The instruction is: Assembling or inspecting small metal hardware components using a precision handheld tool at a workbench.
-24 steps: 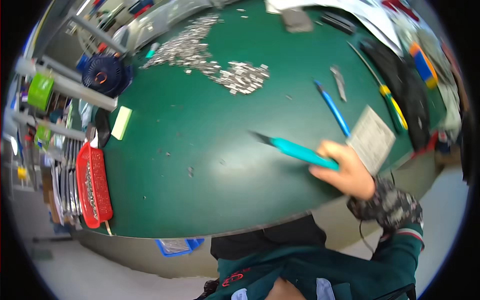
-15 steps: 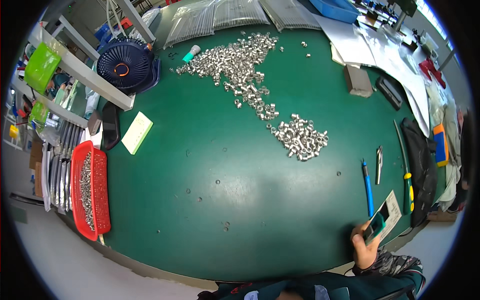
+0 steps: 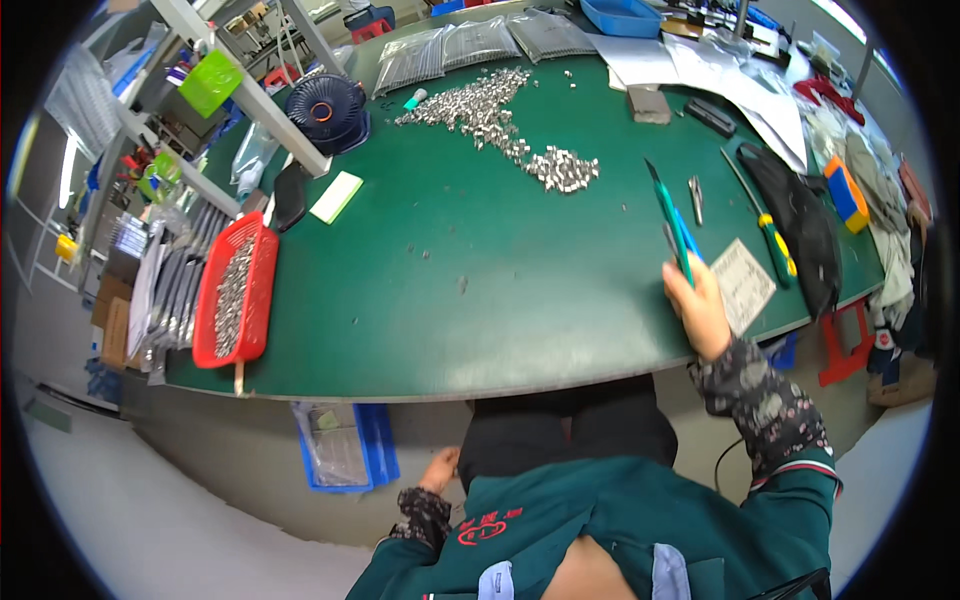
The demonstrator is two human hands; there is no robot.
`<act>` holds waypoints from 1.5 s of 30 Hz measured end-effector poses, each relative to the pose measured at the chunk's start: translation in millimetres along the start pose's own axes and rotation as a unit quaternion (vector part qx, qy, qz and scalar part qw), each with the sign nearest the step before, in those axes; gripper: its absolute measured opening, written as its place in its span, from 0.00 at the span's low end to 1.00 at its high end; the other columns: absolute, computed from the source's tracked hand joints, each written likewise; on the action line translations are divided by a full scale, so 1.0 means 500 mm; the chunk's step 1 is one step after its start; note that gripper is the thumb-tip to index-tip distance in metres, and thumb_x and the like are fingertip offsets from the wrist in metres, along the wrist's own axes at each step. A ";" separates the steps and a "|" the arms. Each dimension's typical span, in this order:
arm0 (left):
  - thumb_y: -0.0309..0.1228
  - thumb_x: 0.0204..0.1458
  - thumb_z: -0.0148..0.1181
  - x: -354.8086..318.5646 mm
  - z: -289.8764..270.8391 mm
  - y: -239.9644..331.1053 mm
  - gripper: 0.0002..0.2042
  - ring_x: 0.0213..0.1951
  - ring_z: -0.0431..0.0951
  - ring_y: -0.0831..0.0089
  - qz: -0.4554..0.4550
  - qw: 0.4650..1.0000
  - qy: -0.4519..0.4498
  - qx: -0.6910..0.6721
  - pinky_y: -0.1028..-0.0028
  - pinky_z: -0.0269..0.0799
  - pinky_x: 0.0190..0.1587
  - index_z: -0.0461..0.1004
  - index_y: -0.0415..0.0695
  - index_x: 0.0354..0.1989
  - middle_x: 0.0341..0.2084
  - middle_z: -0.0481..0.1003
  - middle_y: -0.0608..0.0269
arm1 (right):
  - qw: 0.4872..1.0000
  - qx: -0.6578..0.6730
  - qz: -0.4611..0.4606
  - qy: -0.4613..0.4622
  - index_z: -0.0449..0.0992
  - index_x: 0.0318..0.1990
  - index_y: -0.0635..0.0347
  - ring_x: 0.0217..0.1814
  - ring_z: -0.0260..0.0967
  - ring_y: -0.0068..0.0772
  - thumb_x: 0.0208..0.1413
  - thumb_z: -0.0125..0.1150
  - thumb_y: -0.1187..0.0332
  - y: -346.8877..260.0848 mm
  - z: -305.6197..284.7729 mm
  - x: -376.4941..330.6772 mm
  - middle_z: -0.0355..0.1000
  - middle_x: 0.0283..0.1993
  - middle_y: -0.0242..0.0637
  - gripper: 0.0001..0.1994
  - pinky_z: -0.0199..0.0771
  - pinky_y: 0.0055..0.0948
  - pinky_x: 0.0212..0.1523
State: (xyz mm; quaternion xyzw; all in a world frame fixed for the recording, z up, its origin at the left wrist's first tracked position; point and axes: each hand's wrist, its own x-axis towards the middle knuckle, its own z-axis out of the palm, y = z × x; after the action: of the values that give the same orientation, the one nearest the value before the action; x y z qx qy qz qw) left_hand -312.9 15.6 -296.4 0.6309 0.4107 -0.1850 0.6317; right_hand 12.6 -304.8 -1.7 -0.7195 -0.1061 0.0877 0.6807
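My right hand (image 3: 703, 308) is closed around a slim green tool (image 3: 672, 215) with a dark pointed tip, held above the table's right side. Its exact kind is unclear. A blue pen-like tool (image 3: 688, 235) lies just behind it, and a worn pale card (image 3: 742, 284) rests beside the hand. Below the table edge, my left hand (image 3: 440, 470) hangs next to my thigh; its fingers are small and partly hidden. Small metal rings lie in a smaller heap (image 3: 563, 170) and a larger spread pile (image 3: 470, 108) at the far middle of the green table (image 3: 480, 330).
At the left stands a red basket (image 3: 263, 290) of small metal parts, near a notepad (image 3: 336, 198) and a fan (image 3: 328, 112). Right of my hand lie a yellow-green screwdriver (image 3: 777, 250) and a black pouch (image 3: 800, 220). A blue bin (image 3: 375, 445) sits below the table.
The view has tilted down, bringing my lap and left hand into sight. My right hand has lifted the green tool off the card, and its tip now points away from me.
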 end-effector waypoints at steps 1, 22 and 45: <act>0.30 0.52 0.47 -0.033 -0.007 0.042 0.11 0.33 0.71 0.74 0.003 0.999 0.043 -0.002 0.72 0.68 0.35 0.67 0.40 0.42 0.34 0.70 0.66 | 1.000 0.016 -0.014 -0.005 0.63 0.24 0.57 0.18 0.48 0.11 0.51 0.52 0.65 0.001 0.008 0.008 0.54 0.17 0.20 0.09 0.47 0.15 0.17; 0.24 0.49 0.49 -0.242 0.075 0.342 0.09 0.33 0.74 0.76 0.381 0.903 0.152 0.130 0.79 0.69 0.35 0.68 0.34 0.38 0.31 0.73 0.59 | 0.997 0.050 -0.064 -0.008 0.63 0.28 0.53 0.08 0.45 0.11 0.52 0.49 0.61 0.019 0.019 0.021 0.55 0.13 0.22 0.08 0.42 0.13 0.08; 0.19 0.46 0.50 -0.293 0.175 0.704 0.08 0.28 0.74 0.74 0.629 0.748 0.055 0.203 0.79 0.70 0.30 0.70 0.36 0.35 0.28 0.72 0.59 | 0.997 0.054 -0.049 -0.030 0.65 0.31 0.57 0.25 0.60 0.17 0.53 0.46 0.63 -0.020 0.071 0.193 0.66 0.25 0.27 0.08 0.61 0.18 0.24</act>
State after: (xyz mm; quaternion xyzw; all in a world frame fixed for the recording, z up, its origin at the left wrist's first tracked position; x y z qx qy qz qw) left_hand -110.4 -61.4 29.0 0.8691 -0.0925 0.2097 0.4384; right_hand 95.6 -244.1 7.9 -0.6729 -0.1567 0.0817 0.7184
